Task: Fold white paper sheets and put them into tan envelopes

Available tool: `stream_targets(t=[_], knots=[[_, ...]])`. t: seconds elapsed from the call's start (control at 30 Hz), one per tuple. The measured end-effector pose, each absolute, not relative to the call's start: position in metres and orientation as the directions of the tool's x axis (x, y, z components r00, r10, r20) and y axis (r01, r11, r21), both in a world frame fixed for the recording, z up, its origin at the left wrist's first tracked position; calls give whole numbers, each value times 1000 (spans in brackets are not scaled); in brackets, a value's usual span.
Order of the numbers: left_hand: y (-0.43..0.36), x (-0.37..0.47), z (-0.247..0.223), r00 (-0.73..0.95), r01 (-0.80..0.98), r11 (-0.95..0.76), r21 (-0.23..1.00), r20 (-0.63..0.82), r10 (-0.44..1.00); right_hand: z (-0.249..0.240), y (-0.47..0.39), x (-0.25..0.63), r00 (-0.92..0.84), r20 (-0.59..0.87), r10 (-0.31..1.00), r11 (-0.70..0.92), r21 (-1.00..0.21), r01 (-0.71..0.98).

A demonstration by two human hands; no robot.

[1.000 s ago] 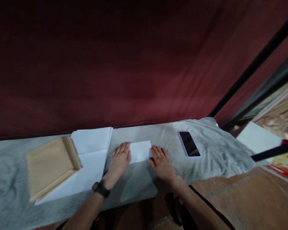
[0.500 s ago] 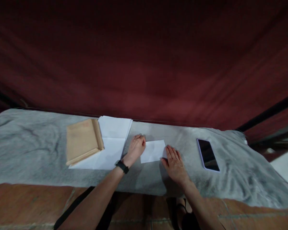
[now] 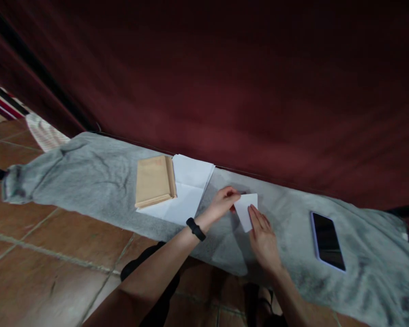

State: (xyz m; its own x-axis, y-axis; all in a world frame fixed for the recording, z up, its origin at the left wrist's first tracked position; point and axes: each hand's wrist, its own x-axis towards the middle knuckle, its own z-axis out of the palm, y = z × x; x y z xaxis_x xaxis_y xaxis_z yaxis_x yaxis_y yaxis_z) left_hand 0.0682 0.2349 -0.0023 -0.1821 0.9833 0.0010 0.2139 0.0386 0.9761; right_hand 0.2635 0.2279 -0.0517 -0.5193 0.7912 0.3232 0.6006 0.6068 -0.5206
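A small folded sheet of white paper (image 3: 244,210) is raised off the grey cloth and tilted, its shadow falling below. My left hand (image 3: 223,202), with a black band on the wrist, pinches its upper left edge between thumb and fingers. On the right side, my right hand (image 3: 264,236) grips the paper, fingers lying together across its face and the thumb hidden. Left of my hands, a stack of brown envelopes (image 3: 153,180) rests partly on white paper sheets (image 3: 191,188) that show a crease across the middle.
The grey cloth (image 3: 102,172) covers a long narrow surface, wrinkled at both ends. A phone (image 3: 328,240) with a lilac edge lies on it to the right. Behind hangs a dark red fabric (image 3: 204,104). Terracotta floor tiles (image 3: 51,268) show in front.
The white paper lay flat; now both hands have lifted and tilted it. My right hand went from lying flat at its edge to gripping it. The view has turned left.
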Motion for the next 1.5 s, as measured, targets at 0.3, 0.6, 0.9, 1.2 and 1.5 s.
stream_targets(t=[0.3, 0.6, 0.9, 1.2, 1.5], knots=[[223, 73, -11, 70, 475, -240, 846, 235, 969, -29, 250, 272, -100, -182, 978, -202, -945, -256], [205, 71, -33, 222, 718, -294, 631, 192, 956, -51, 252, 286, -121, -331, 936, -351, -911, -216], [202, 66, -41, 238, 940, -294, 175, 282, 929, -60, 261, 301, -54, -118, 992, -76, -866, 495], [179, 88, -62, 432, 849, -486, 208, 254, 865, -54, 259, 302, -153, -52, 987, 95, -574, 813], [170, 88, -56, 474, 808, -523, 273, 227, 851, -58, 259, 305, -128, -125, 984, -6, -737, 676]])
